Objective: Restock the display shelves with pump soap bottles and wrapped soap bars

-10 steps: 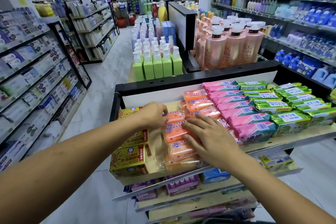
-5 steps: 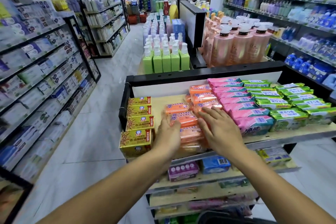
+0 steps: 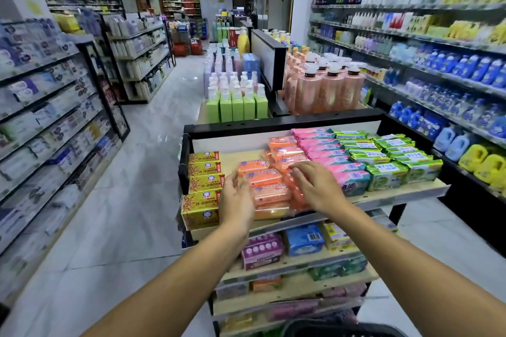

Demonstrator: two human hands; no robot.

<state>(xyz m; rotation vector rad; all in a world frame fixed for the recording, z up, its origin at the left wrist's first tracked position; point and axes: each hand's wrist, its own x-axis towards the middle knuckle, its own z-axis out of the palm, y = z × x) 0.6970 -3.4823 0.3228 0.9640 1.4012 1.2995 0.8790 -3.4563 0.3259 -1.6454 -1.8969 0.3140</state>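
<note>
Left hand point(image 3: 236, 202): it is held on its edge, with the fingers together and almost straight, against the left side of the orange soap bars point(image 3: 267, 179). The fingertips are blurred, so firm contact cannot be confirmed.
Right hand point(image 3: 319, 189): it is laid flat with the fingers a little spread, on top of the orange bars at the right side of the row. The packs under the palm are hidden.
Orange soap bars: they are placed in rows on the top shelf point(image 3: 397, 194), between the yellow soap boxes point(image 3: 204, 180) and the pink soap bars point(image 3: 328, 156). The front packs are partly covered by both hands.
Green soap bars point(image 3: 388, 157): they are seen just right of the pink ones. The print is too small to be read.
Pump bottles: green pump bottles point(image 3: 236, 107) and pink pump bottles point(image 3: 328, 90) are standing behind the shelf, apart from each other.
Lower shelves point(image 3: 290, 264): they are partly hidden by the arms and by the top shelf.
Basket point(image 3: 342, 329): only a dark rim is seen, cut off by the bottom edge.
Side aisles: the goods are blurred.
</note>
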